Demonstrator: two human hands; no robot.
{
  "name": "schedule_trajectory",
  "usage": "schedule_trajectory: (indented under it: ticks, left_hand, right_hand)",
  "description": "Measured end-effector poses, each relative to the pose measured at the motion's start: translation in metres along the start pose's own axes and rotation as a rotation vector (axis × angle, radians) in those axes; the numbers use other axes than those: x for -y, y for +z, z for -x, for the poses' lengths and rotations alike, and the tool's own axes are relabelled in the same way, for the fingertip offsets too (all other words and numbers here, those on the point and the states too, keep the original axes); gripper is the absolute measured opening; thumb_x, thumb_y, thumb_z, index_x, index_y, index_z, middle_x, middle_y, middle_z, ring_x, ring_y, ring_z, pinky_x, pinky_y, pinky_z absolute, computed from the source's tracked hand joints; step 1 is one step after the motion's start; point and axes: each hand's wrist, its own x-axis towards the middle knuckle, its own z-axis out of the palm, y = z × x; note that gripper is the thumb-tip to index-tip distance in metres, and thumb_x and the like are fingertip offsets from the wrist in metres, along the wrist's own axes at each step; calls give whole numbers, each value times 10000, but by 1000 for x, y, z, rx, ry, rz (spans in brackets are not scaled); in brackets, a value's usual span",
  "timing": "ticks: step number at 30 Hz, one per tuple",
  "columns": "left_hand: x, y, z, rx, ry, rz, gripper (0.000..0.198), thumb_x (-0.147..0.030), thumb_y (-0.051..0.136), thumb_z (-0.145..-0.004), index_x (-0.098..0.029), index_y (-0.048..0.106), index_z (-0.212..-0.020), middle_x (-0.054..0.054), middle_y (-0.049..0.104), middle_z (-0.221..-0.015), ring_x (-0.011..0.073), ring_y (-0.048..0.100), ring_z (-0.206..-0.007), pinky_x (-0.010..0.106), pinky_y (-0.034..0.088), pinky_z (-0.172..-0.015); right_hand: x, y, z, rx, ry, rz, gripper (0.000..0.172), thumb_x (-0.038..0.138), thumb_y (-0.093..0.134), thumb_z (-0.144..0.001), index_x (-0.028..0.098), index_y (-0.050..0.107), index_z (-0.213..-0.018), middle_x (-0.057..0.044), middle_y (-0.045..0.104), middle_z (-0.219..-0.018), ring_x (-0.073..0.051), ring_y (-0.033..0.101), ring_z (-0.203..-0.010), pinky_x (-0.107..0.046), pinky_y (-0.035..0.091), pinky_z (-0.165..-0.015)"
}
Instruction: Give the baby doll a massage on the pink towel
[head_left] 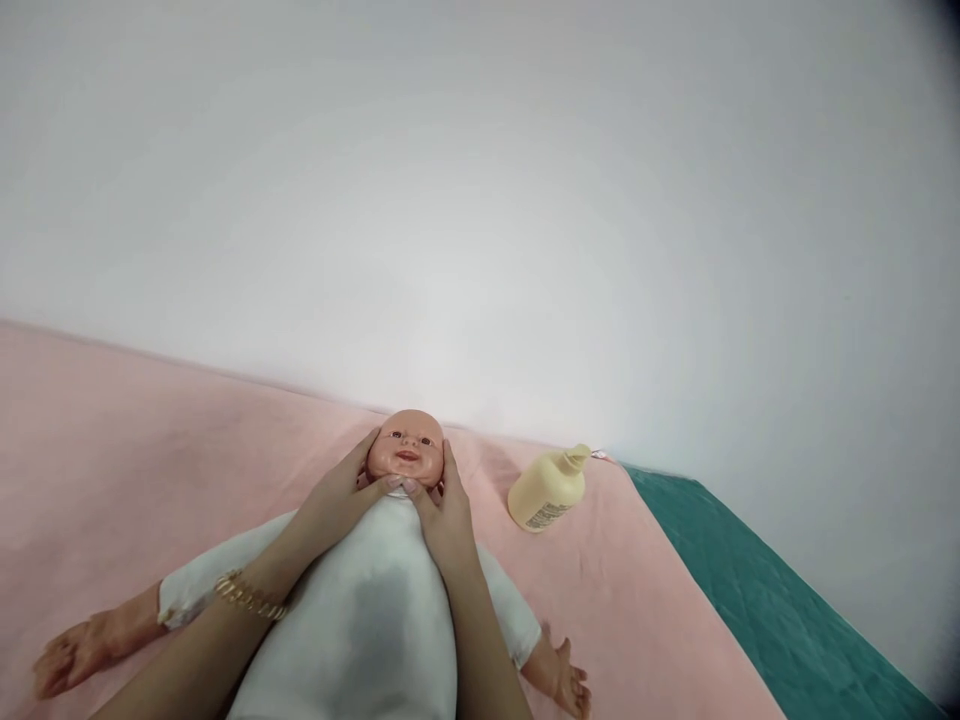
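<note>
A baby doll (352,620) with a white cloth body lies on its back, its arms spread to both sides. My left hand (349,497) cups the left side of the doll's head (407,447), the thumb under its chin. On the other side my right hand (448,510) does the same, its thumb meeting the left one at the doll's neck. Both hands are closed around the head, with the fingers partly hidden behind it. A beaded bracelet (250,595) circles my left wrist. Darker grey shading shows on the front of the doll's body.
A pale yellow pump bottle (546,490) stands to the right of the doll. Pink cloth (150,430) lies beneath both, and a green quilted surface (757,580) shows at its right edge. Behind rises a plain white wall (480,200).
</note>
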Motion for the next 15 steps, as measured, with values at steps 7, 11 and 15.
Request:
schedule_trajectory:
  ticks: [7,11,15]
  left_hand:
    - [-2,-8,-2,111,72,-340,875,-564,570,-858,-194,251,-1583,125,495,-1509,324,498,-1361,444,415,-1109]
    - [-4,-9,-1,111,108,-429,824,-564,465,-908,-151,241,-1585,121,435,-1551,310,451,-1401,438,375,-1145]
    - [-5,-8,0,76,172,-517,768,-572,361,-944,-142,282,-1575,116,453,-1536,314,468,-1387,429,403,-1124]
  right_hand:
    - [14,-11,-2,132,54,125,1037,582,698,-810,153,176,-1597,-106,363,-1572,-256,416,-1415,-403,370,-1164]
    - [22,-17,-2,204,79,193,1083,709,608,-828,143,111,-1606,-86,251,-1620,-248,290,-1484,-422,273,-1219]
    - [28,-20,0,253,88,220,1094,784,514,-843,135,74,-1607,-60,146,-1646,-226,169,-1523,-420,184,-1251]
